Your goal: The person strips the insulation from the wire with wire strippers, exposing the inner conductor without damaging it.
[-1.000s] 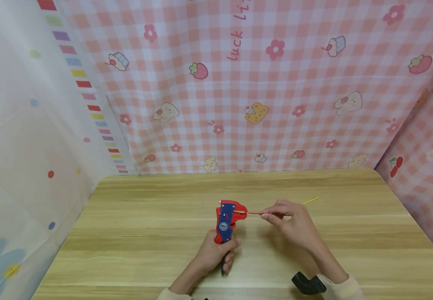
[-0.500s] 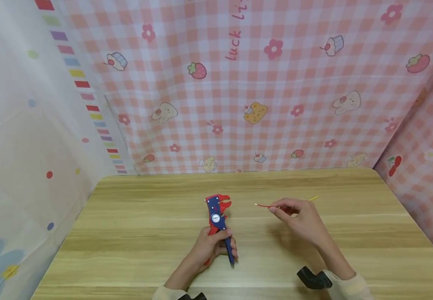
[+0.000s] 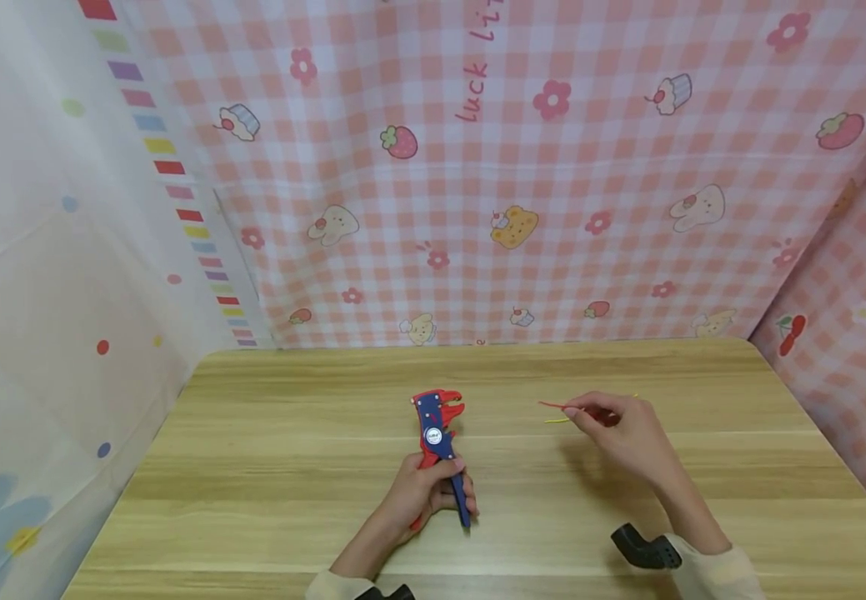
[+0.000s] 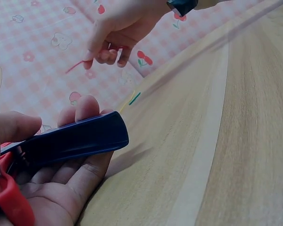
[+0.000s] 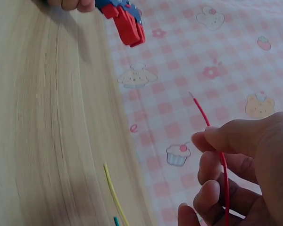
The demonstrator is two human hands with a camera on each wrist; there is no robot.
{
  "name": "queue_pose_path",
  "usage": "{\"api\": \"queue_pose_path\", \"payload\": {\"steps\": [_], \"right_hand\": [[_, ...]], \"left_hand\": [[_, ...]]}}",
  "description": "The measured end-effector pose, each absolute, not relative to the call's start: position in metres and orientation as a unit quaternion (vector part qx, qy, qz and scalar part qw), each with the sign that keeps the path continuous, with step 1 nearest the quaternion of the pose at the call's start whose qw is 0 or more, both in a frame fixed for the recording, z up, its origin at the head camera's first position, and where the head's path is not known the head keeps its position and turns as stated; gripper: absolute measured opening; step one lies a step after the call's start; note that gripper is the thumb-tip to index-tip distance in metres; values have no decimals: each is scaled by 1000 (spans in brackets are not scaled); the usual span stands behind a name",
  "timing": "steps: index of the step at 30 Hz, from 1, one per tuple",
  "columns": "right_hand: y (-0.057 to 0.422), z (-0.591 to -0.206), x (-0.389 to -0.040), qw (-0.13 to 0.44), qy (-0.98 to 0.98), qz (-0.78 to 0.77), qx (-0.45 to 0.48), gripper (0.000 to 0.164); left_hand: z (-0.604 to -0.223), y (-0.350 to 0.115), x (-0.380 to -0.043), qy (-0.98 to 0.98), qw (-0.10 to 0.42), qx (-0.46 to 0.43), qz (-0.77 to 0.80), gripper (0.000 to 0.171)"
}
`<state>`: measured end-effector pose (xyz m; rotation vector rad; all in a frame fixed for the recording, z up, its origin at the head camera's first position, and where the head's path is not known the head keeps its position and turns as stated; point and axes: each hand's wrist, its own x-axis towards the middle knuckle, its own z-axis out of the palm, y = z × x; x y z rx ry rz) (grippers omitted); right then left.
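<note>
My left hand (image 3: 419,493) grips the handles of a red and blue wire stripper (image 3: 430,421), its head pointing up and its jaws parted. One blue handle (image 4: 80,136) lies across the fingers in the left wrist view. To the right, my right hand (image 3: 628,429) pinches a red wire (image 5: 201,112) between thumb and index finger, above the table. The wire's free end points left toward the stripper, apart from it, and its tip looks bare in the right wrist view. Under the right hand a yellow wire (image 3: 556,421) lies on the table, partly hidden.
Beside the yellow wire lies a green wire (image 4: 135,98). The wooden table (image 3: 267,467) reaches back to a pink checked cloth (image 3: 470,208) with printed figures. A pale cloth (image 3: 50,275) hangs on the left. Both wrists carry black camera mounts (image 3: 646,548).
The red wire's end has come out of the stripper's jaws. My right hand moved right with it, uncovering part of the yellow wire. The stripper moved slightly left and its jaws parted.
</note>
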<state>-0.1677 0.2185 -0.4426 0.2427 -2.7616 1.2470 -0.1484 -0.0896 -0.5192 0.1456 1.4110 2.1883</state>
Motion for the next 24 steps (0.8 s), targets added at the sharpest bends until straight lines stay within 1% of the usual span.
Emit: {"api": "queue_pose_path", "payload": {"steps": [13,21,24], "right_hand": [[230,-447,-173,41,-914,395,78,17],[234,-448,-175,42,-918,387,74,18],[237,-451,-176,39,-923,377,68,19]], "left_hand": [[-519,-90,-148,523,274,62,805,15],[-517,-90,-148,525,277,68,802,28],[-516,-89,-148,531,281,71,796,29]]}}
